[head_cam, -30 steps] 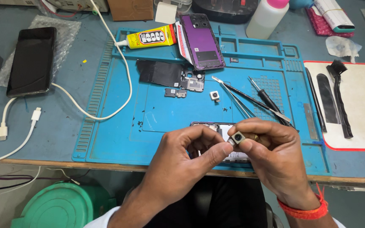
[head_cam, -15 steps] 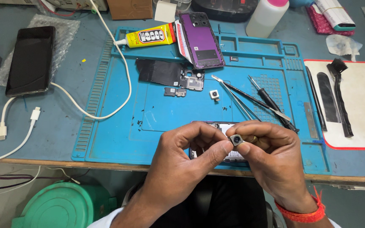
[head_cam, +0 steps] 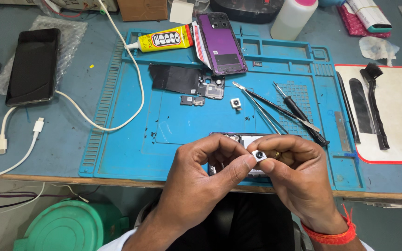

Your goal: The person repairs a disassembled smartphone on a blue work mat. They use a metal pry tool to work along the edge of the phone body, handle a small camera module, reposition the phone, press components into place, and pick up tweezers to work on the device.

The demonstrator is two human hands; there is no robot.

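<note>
Left hand (head_cam: 205,179) and right hand (head_cam: 294,174) pinch a small camera module (head_cam: 259,155) together, lower centre of frame. Opened phone (head_cam: 238,139) lies under them on blue mat (head_cam: 173,135). Tweezers (head_cam: 257,104) sit upper right of the hands.

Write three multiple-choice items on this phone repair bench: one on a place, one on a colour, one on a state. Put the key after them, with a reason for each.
1. Where does the yellow glue tube lie?
A. At the far edge of the blue mat
B. On the white board
C. Under the dark phone

2. What colour is the phone back cover?
A. Green
B. Purple
C. Orange

3. How is the small camera module held?
A. Lying loose on the mat
B. Gripped in tweezers
C. Pinched between the left hand and the right hand

Key:
1 A, the tube rests along the mat's top rim, beside the cover.
2 B, the cover's inner face is purple.
3 C, fingertips of both hands meet on the module, above the opened phone.
</note>
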